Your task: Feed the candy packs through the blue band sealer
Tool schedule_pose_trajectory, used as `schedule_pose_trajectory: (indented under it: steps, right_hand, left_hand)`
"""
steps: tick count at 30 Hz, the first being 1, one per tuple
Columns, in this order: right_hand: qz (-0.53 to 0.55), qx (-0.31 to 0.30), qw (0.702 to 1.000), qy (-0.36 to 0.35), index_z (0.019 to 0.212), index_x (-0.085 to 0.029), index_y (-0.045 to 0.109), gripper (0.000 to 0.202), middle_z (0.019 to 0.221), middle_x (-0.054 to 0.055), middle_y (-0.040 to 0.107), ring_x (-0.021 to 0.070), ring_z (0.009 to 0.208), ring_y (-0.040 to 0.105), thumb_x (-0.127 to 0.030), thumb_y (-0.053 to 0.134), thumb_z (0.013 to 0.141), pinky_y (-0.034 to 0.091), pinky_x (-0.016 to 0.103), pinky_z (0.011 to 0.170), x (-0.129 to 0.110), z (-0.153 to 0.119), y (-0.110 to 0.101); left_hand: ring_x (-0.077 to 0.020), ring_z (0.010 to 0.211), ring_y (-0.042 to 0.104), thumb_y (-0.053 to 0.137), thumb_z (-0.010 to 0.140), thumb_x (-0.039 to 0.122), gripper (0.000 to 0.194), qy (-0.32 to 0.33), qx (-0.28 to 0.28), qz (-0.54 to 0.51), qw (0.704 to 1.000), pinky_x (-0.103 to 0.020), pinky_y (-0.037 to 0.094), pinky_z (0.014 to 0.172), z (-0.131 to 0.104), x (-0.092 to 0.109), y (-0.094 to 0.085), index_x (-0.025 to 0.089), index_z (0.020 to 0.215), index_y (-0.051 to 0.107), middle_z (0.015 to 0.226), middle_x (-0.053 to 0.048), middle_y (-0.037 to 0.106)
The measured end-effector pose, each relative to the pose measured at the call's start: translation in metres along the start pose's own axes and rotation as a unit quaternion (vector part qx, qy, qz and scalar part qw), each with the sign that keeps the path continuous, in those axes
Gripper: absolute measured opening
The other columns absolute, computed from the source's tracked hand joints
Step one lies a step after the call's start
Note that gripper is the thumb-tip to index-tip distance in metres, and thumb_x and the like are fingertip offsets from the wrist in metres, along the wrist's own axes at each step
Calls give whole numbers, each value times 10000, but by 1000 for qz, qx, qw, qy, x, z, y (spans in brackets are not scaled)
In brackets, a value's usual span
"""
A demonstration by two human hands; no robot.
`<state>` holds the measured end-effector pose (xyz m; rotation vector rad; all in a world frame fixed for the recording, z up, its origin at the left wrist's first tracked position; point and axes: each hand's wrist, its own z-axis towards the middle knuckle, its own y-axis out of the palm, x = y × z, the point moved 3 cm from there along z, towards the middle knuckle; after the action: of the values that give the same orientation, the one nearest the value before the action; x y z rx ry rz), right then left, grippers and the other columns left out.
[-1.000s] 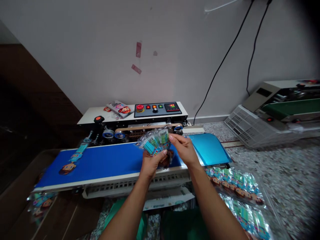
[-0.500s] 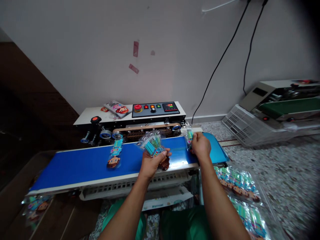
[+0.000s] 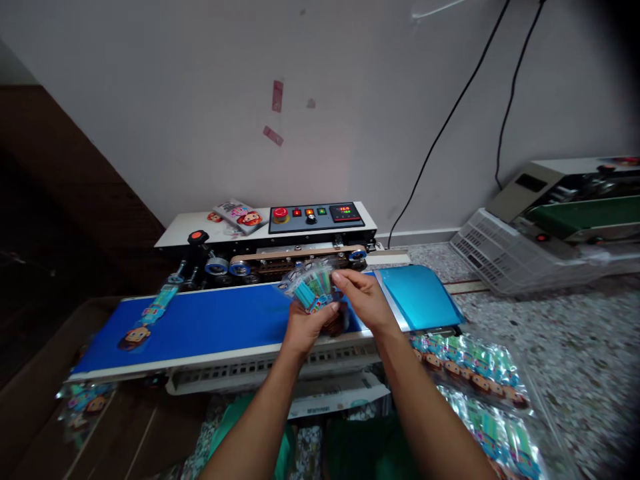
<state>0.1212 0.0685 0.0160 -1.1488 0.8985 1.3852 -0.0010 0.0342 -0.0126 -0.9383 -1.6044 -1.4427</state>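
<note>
Holding glossy, fanned plastic packets (image 3: 314, 291) above smooth blue belt (image 3: 210, 323)

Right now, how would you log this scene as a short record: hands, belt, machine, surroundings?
Left hand: gripping a fan of clear packets
Right hand: fingertips at the fan's upper right edge; whether they pinch a packet is unclear
Blue belt: one character packet lying towards its left end
Control panel: red button at left, lit display at right
Lower right: rows of packets
Far right: second machine with a green belt, white crate next to it
</note>
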Motion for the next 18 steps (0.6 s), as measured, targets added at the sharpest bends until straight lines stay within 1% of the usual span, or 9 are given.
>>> schedule_pose_trajectory:
  steps: [1,2,4,6,7,9,12,15,18]
  right_hand:
    - [12,44,999,-15,862,-176,686,280,798,9,655,144,765,566,-421,555,827,439,255,716,-1,0,-1]
    - [22,91,995,-28,853,-179,666,272,791,2,642,135,754,557,-422,546,834,436,249,710,-2,0,-5]
    - [31,175,983,-44,843,-193,618,275,751,-14,604,113,684,526,-445,507,851,426,231,647,-2,1,-14]
    - [20,223,974,-41,829,-204,572,287,686,-33,547,97,594,475,-470,470,865,401,214,564,-1,1,-24]
    - [5,236,971,-39,825,-207,558,288,658,-40,519,93,563,452,-474,459,870,388,209,535,-1,1,-28]
    - [-43,258,964,-47,837,-208,556,272,648,-41,502,95,558,443,-457,454,878,384,207,531,-3,-2,-32]
    - [-92,296,946,-95,878,-203,591,238,744,-11,579,115,674,513,-409,471,881,424,230,633,-12,-8,-30]
    - [-73,305,942,-124,909,-201,624,229,835,15,631,141,782,563,-385,492,875,447,266,729,-17,-10,-24]
    - [-49,298,946,-119,933,-197,629,244,870,27,640,152,819,575,-392,495,873,455,282,753,-16,-9,-22]
  left_hand:
    - [-148,619,619,802,559,262,361,5,3,3,1000,-272,501,594,0,1,-1,134,865,660,736,-36,684]
    - [-149,612,618,793,576,271,344,-1,-3,0,1000,-278,502,594,1,1,-1,126,858,659,729,-44,682]
    - [-138,516,582,769,609,305,330,-30,-23,-16,999,-281,482,513,1,0,0,116,853,652,655,-43,661]
    - [-122,449,540,764,617,314,334,-48,-34,-17,998,-267,444,448,0,-2,0,118,863,653,601,-29,638]
    - [-119,449,536,770,611,304,335,-46,-31,-10,998,-261,437,443,0,-2,0,124,870,657,599,-23,636]
    - [-118,477,548,784,598,280,314,-33,-18,9,999,-251,437,460,-1,-4,-1,127,848,671,607,-20,638]
    - [-118,506,562,781,606,268,279,-14,2,12,1000,-240,432,473,1,-6,-2,134,831,684,633,-24,654]
    - [-134,548,592,768,626,280,293,-16,-19,2,1000,-246,435,486,3,-6,-2,126,862,685,722,-64,693]
    - [-144,547,602,762,631,294,332,-30,-36,-6,999,-251,436,481,4,-5,-2,117,899,676,740,-83,704]
